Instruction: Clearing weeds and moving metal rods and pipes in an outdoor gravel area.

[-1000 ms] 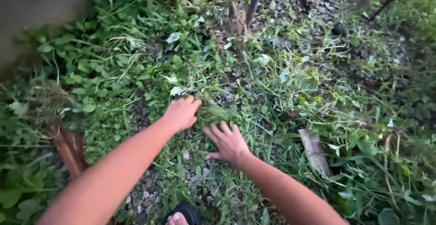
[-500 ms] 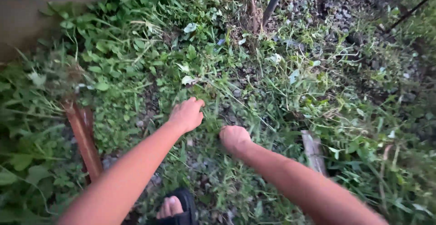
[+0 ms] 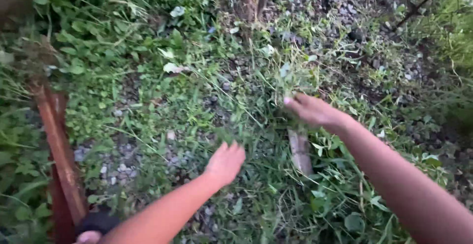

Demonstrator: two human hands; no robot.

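A grass tuft (image 3: 290, 71) is pinched in the lifted right hand (image 3: 313, 111); the left hand (image 3: 225, 162), fingers loosely spread and empty, hovers over weeds (image 3: 187, 121).

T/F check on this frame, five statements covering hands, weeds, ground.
1. The right hand is closed on a tuft of grass. True.
2. The left hand grips a trowel. False: it holds no tool and reaches over the weeds with nothing visibly in its grip.
3. The ground is bare concrete. False: it is gravel overgrown with grass and leafy weeds.
4. A reddish-brown rusty bar stands at the left edge. True.
5. Both hands wear gloves. False: both are bare.
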